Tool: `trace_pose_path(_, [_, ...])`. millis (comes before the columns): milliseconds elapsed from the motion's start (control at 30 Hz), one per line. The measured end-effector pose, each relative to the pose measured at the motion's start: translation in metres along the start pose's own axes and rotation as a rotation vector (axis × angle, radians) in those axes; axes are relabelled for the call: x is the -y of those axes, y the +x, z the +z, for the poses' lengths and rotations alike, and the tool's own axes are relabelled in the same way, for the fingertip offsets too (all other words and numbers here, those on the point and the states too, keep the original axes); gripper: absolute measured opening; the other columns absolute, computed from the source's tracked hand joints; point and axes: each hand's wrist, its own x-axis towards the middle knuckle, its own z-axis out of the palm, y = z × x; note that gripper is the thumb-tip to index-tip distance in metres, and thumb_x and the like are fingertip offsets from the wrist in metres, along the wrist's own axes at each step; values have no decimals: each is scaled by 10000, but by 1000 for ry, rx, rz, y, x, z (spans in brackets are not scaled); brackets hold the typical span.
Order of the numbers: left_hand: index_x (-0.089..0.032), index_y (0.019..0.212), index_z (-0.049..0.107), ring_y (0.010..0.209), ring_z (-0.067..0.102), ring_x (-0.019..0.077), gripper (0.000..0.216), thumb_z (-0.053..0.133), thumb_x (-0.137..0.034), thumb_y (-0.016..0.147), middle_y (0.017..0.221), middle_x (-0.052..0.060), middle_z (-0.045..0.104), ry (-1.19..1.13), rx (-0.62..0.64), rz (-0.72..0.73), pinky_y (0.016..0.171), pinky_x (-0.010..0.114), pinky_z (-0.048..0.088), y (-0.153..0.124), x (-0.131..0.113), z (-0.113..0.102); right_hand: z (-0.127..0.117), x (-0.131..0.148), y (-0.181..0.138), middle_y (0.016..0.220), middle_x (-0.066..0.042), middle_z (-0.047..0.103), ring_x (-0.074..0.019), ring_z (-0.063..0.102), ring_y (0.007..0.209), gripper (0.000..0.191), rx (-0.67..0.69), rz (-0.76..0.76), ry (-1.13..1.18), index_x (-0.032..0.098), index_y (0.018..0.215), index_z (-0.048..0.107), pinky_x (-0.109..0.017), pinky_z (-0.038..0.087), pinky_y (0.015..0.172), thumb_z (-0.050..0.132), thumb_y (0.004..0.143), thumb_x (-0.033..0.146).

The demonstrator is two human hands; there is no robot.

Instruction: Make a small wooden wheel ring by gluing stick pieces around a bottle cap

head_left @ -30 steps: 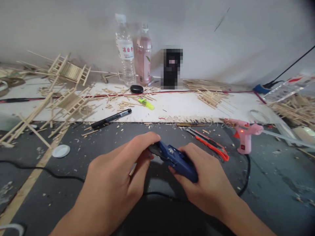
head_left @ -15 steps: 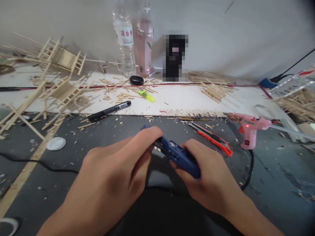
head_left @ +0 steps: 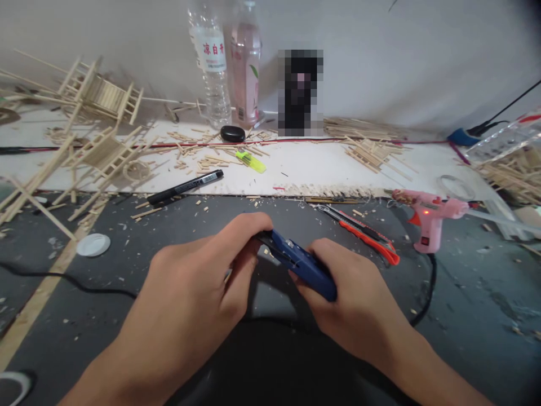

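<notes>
I have the right hand (head_left: 359, 287) with its grip closed around the handle of a blue tool (head_left: 313, 270), above the table (head_left: 473, 316) and in the lower middle of my view. The tool is tilted, its dark end pointing to 10 o'clock, to the left hand (head_left: 196, 282). The left fingers are bent and touch this end, but I cannot tell if their grip is clamped on something.

Taking the tool as clock centre, a red-handled knife (head_left: 369, 240) lies near at 2 o'clock, and beyond it a pink glue gun (head_left: 431, 217) with a small orange light. I see a black marker (head_left: 186, 187) at 10 o'clock and a white cap (head_left: 93, 245) at 9 o'clock. On the white board (head_left: 304, 166) behind, two bottles (head_left: 246, 73) stand toward 11 o'clock, and wooden stick models (head_left: 105, 100) are at 10 o'clock.
</notes>
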Motion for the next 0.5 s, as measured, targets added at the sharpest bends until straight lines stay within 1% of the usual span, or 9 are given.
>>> trace_pose_path(167, [-389,1137,571,504,666,145,253,551,-189,983,703,-127,730,-17,16,6,522,234,447,1,1,4,-1,-2,5,668,18,558,-168,484,574,139,27,53,-69,242,702,470,-309,222,553,601,743,217])
trace_pose_path(333, [-382,1130,598,573,725,147,246,565,-189,980,737,-114,761,-37,46,-19,519,219,445,1,3,7,2,-4,9,663,8,542,-181,487,603,170,60,59,-66,243,687,433,-314,226,576,591,744,218])
trace_pose_path(500, [-325,1136,656,617,759,174,216,542,-220,985,752,-63,778,-78,81,-26,530,236,438,3,8,7,4,-3,12,699,-7,580,-190,508,631,174,97,79,-77,240,691,438,-319,247,600,593,768,216])
